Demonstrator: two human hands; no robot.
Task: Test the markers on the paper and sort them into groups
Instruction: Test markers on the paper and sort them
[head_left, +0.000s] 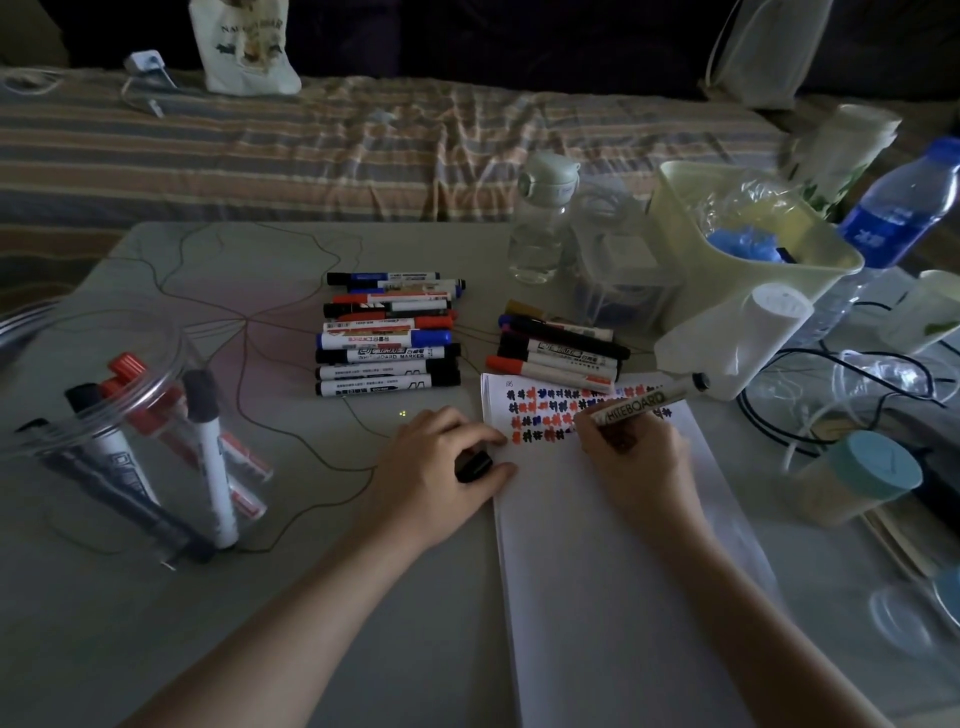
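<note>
My right hand (634, 457) grips a whiteboard marker (649, 401) with its tip down on the white paper (613, 545), beside rows of red, black and blue test marks (545, 415). My left hand (441, 457) rests at the paper's left edge and holds the black cap (474, 466). A stacked group of markers (387, 338) lies behind my left hand. A smaller group of markers (558, 345) lies just above the paper. A clear jar (130, 426) at the left holds several red and black markers.
At the right stand a pale bin (737, 260), a clear bottle (540, 218), a blue-label water bottle (893, 208), a teal-lidded container (857, 478) and black cables (831, 395). A striped bed (311, 145) lies behind the table.
</note>
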